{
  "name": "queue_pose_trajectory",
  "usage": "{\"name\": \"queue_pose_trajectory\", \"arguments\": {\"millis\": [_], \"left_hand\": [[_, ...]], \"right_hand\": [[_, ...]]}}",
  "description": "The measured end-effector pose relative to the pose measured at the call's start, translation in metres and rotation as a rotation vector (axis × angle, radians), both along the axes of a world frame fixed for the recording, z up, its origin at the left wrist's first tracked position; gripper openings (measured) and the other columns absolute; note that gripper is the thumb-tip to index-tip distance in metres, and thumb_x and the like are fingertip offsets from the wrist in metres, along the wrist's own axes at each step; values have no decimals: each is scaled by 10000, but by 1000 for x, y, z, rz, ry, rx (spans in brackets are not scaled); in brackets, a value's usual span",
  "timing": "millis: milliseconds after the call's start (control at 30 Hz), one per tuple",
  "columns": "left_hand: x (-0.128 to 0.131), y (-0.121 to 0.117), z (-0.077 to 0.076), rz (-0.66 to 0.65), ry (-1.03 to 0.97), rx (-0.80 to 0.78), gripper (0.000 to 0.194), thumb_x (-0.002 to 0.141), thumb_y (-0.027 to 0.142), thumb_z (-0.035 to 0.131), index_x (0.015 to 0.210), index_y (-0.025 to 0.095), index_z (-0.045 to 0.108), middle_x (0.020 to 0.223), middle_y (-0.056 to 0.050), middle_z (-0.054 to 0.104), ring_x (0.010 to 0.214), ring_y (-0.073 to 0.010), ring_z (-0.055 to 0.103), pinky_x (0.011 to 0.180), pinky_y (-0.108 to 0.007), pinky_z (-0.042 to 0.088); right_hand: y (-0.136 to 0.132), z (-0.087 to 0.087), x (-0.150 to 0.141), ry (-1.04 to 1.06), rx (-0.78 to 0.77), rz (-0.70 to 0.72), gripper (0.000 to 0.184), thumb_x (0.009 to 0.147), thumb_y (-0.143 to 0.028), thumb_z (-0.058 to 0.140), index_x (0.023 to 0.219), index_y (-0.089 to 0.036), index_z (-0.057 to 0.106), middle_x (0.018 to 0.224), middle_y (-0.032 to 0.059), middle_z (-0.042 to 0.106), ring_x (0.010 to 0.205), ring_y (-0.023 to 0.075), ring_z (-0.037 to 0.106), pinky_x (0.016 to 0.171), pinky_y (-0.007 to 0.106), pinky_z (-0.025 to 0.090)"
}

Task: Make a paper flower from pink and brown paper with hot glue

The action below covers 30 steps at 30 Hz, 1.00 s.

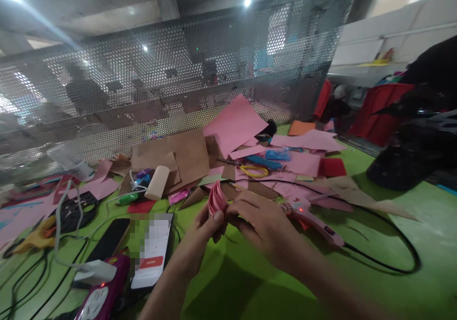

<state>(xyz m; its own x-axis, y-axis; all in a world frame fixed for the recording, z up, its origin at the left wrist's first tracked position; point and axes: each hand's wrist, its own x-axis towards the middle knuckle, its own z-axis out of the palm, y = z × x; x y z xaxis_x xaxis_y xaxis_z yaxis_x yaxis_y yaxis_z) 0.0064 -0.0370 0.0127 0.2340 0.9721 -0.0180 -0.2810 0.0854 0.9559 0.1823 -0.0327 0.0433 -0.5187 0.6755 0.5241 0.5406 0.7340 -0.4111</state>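
Pinched in my left hand (pixel 211 225) is a pink paper piece (pixel 217 199) made of curved, layered strips, held upright above the green table. My right hand (pixel 255 217) is closed at the lower right side of this piece, with thumb and fingertips together against its base. What exactly the right fingertips grip is hidden. Just right of my right hand lies a pink glue gun (pixel 319 227) with a small red light and a black cord. Behind the hands are scissors with yellow handles (pixel 254 170) and loose pink paper (pixel 237 125).
On the left are a phone (pixel 154 253) with a lit screen, a purple power strip (pixel 103 286) with a white plug, and tangled cables. Brown cardboard (pixel 174 155) leans before a perforated metal screen (pixel 171 82). A black bag (pixel 410 153) stands at the right edge, near red chairs (pixel 380 110).
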Motion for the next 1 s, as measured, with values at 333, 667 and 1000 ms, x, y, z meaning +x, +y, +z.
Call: {"name": "queue_pose_trajectory", "arguments": {"millis": [333,667,1000], "left_hand": [[2,2,-3,78,102,14,409,786,451,643,1055,144,637,635,-2,574,567,-128,489,510,-237,306],[1,3,-1,76,84,50,360,790,433,609,1002,143,636,648,-7,576,570,-126,484,500,-231,297],[-1,3,1,98,115,20,406,800,455,622,1058,141,626,708,-13,589,609,-126,508,548,-233,358]], "right_hand": [[-2,-7,-6,-7,43,-22,150,946,-151,495,859,-183,613,841,51,598,746,173,541,667,286,403],[1,-7,-5,136,-21,29,116,892,-108,584,923,-204,642,922,51,652,858,191,607,750,304,466],[-3,2,10,228,-74,-72,93,893,-147,594,904,-219,652,891,42,661,823,181,616,682,272,478]]}}
